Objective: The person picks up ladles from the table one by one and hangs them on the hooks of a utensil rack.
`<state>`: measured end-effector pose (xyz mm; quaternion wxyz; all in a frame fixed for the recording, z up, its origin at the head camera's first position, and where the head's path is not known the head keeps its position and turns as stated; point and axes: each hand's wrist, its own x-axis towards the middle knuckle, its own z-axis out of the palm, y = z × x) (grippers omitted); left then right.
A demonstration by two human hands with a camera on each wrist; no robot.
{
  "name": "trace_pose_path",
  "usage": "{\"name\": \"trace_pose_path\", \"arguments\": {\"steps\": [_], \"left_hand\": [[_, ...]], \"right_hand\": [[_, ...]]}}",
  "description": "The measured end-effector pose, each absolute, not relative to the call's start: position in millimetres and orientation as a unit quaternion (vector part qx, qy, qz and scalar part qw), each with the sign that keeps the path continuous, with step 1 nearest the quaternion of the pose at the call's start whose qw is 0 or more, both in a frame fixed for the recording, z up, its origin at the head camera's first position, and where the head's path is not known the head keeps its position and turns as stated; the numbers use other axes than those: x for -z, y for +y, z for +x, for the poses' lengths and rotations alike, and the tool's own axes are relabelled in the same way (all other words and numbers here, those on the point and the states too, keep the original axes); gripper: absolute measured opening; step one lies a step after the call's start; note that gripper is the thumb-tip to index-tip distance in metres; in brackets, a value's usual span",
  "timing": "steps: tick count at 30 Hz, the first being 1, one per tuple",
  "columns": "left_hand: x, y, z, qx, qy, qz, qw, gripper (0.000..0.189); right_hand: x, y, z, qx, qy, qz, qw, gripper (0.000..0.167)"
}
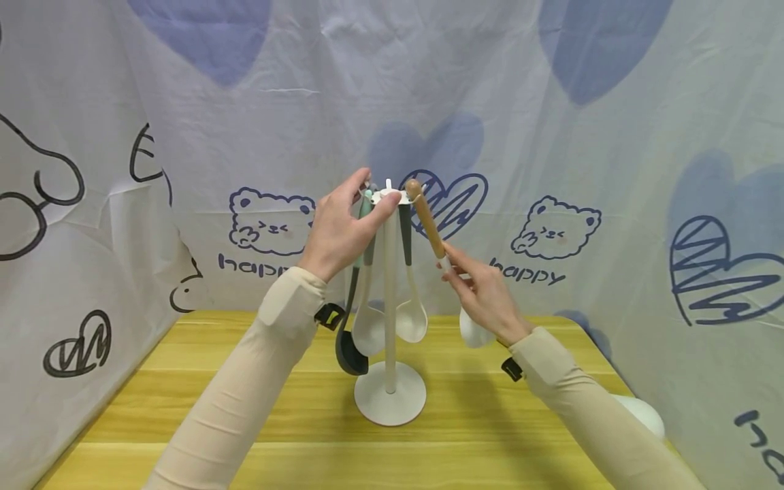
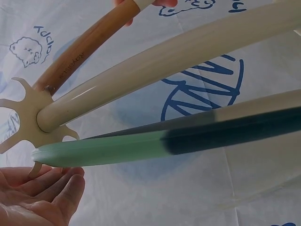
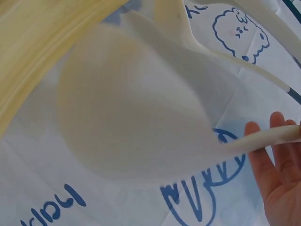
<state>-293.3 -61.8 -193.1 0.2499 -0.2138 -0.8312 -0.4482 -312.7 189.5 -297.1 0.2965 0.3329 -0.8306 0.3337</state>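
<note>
A white utensil rack (image 1: 390, 306) stands upright, with a hooked top (image 2: 28, 113) and round base. My left hand (image 1: 343, 224) grips that top, thumb across the hub and fingers behind the hooks. Beside those fingers hangs a dark ladle (image 1: 352, 350) with a green handle (image 2: 103, 149). Two pale-headed utensils with grey handles, one a spoon (image 1: 412, 320), also hang there. My right hand (image 1: 484, 289) pinches a wooden-handled white ladle (image 3: 136, 108) at its neck. Its handle (image 1: 430, 224) slants up, its end right at a hook on the rack's right side.
The rack stands on a wood-grain table (image 1: 275, 435). A white rounded object (image 1: 640, 414) lies at the right edge, partly behind my right sleeve. Printed cloth (image 1: 404, 88) hangs behind the table and along both sides.
</note>
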Motion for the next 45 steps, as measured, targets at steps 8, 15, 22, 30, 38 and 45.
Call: {"name": "trace_pose_path", "arguments": {"steps": [8, 15, 22, 30, 38, 45], "left_hand": [[193, -63, -293, 0.445, -0.832, -0.215, 0.252, 0.074], [193, -62, -293, 0.443, -0.833, -0.217, 0.25, 0.075], [194, -63, -294, 0.442, -0.833, -0.218, 0.251, 0.075], [195, -64, -296, 0.438, -0.834, -0.22, 0.253, 0.075], [196, -64, -296, 0.44, -0.834, -0.218, 0.251, 0.077], [197, -63, -296, 0.456, -0.824, -0.222, 0.253, 0.076]], "right_hand": [[301, 188, -318, -0.385, -0.816, 0.34, 0.264, 0.055], [305, 175, -320, -0.395, -0.816, 0.344, 0.246, 0.053], [306, 162, -317, -0.398, -0.815, 0.347, 0.237, 0.049], [305, 162, -318, -0.388, -0.83, 0.335, 0.222, 0.051], [309, 170, -317, -0.385, -0.843, 0.323, 0.194, 0.042], [313, 191, -318, -0.397, -0.844, 0.307, 0.19, 0.031]]}}
